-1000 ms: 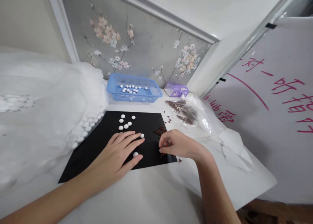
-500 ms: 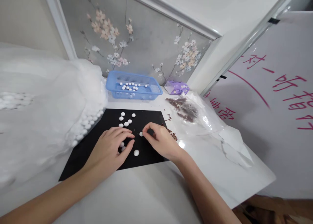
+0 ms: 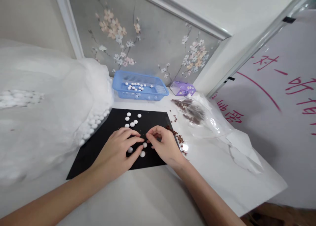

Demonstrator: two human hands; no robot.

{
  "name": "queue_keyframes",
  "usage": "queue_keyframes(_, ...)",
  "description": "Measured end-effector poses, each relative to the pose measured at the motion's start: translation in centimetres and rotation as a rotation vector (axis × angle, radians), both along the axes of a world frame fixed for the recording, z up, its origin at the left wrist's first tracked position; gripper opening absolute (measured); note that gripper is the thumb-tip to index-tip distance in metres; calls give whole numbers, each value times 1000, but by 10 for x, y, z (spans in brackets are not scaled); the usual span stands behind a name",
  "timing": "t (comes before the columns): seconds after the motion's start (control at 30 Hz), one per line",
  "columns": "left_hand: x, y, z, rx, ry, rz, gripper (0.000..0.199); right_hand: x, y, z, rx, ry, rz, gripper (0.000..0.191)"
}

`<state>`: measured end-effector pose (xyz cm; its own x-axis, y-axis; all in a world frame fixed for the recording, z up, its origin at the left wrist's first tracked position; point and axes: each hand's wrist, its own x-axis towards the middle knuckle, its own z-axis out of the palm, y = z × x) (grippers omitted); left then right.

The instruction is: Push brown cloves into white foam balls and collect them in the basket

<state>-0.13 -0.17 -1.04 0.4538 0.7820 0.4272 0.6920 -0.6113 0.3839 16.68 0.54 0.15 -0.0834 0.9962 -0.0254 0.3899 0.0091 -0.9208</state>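
Now my left hand [image 3: 115, 155] and right hand [image 3: 165, 146] have closed in, nearly touching, over white discs [image 3: 142, 154] on the black mat [image 3: 154, 120], any pinch hidden

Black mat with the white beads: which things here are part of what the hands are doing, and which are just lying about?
Seem in use: left hand, right hand, white beads, black mat, reddish-brown crumbs.

Seem just lying about: blue basket, purple box, clear plastic bag, pink-lettered board.
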Motion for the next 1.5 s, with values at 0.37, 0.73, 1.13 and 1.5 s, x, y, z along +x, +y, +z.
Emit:
queue_keyframes(0.37,0,2,-4,-24,2,45,17,-5,0,2,-152,329,-111,16)
queue_keyframes(0.73,0,4,-2,-68,-39,101,17,10,7,2,-426,628,-75,16)
queue_keyframes(1.13,1,0,1,13,-4,114,15,11,9,-8,455,-435,348,24)
queue_keyframes(1.5,1,1,1,-27,17,105,14,8,9,-7,407,-376,239,11)
